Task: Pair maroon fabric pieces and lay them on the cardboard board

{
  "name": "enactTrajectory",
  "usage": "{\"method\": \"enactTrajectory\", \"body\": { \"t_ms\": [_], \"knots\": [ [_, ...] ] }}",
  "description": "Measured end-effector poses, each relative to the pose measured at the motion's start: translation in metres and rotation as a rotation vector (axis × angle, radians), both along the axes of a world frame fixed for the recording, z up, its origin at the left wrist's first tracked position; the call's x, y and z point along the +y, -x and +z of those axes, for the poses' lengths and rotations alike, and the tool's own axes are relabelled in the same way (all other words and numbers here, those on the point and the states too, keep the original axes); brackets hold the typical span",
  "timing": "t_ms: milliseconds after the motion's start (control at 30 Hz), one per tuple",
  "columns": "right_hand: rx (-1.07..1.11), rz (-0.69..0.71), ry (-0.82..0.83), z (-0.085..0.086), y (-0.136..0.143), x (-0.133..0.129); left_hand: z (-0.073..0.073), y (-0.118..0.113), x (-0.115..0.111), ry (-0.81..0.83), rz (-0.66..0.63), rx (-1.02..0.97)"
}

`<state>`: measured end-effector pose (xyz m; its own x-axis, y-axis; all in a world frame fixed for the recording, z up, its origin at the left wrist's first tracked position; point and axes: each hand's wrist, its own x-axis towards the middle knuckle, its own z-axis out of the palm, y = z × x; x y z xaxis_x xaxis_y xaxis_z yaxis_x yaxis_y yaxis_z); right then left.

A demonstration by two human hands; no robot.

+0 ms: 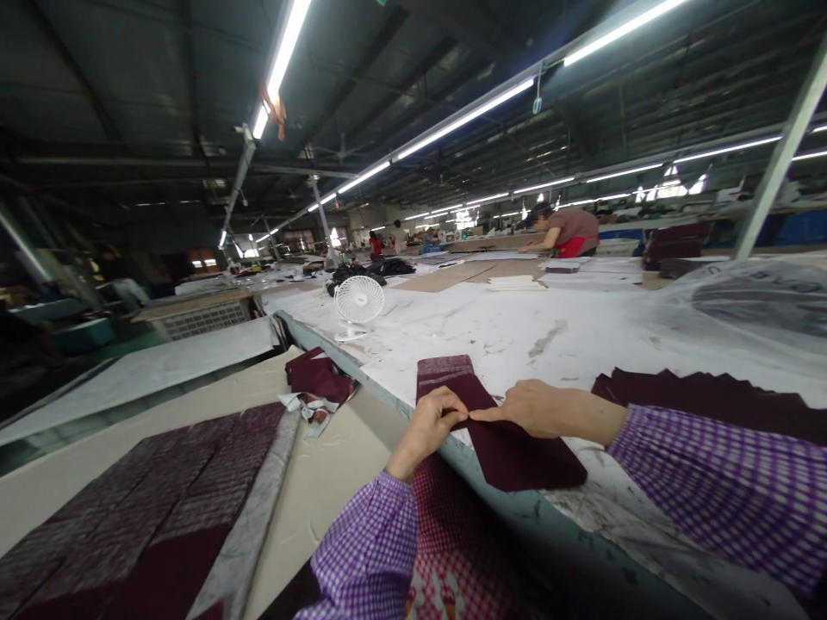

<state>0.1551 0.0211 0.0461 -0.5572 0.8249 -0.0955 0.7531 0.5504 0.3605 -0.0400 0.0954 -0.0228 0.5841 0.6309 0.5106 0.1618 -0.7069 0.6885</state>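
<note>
A maroon cut fabric piece (517, 461) lies along the near edge of the white-covered table (478, 323), its far end showing a greyish, speckled face. My left hand (436, 422) pinches the fabric's left edge between thumb and fingers. Close against it, my right hand (530, 409) rests on the same fabric, its index finger stretched toward the left fingertips. The fingertips of both hands nearly meet; the right thumb and the curled fingers are partly hidden. Both forearms wear purple checked sleeves.
Fanned maroon fabric pieces (698, 396) lie to the right, near a clear plastic bag (749, 301). A small white fan (359, 301) stands farther back. At left, speckled maroon panels (187, 482) and a crumpled maroon scrap (320, 376) lie on a lower surface. A co-worker (568, 232) bends over the table.
</note>
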Motion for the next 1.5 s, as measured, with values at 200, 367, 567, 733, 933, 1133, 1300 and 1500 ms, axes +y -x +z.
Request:
{"method": "enactTrajectory", "body": {
  "t_ms": [200,367,567,733,933,1133,1300,1500],
  "knots": [
    [0.014,-0.006,-0.143,-0.012,-0.001,-0.006,-0.003,0.005,0.005,0.180,-0.006,-0.058],
    [0.395,-0.271,0.101,-0.011,-0.023,0.002,0.005,0.016,0.005,0.067,-0.186,0.039],
    [0.755,-0.211,0.276,0.005,-0.071,0.001,0.010,0.027,0.015,0.147,-0.339,0.099],
    [0.882,-0.345,0.254,0.016,-0.103,-0.012,0.014,0.032,0.013,0.144,-0.403,0.147],
    [0.976,-0.387,0.261,-0.003,-0.106,-0.010,0.014,0.034,0.003,0.142,-0.339,0.103],
    [0.787,-0.520,0.098,-0.016,-0.093,-0.011,0.002,0.030,0.005,0.154,-0.204,0.014],
    [0.654,-0.551,0.126,-0.024,-0.088,-0.014,-0.010,0.024,0.008,0.192,-0.022,-0.060],
    [0.695,-0.365,0.093,-0.013,-0.099,-0.018,-0.009,0.018,0.007,0.206,0.102,-0.075]
  ]
}}
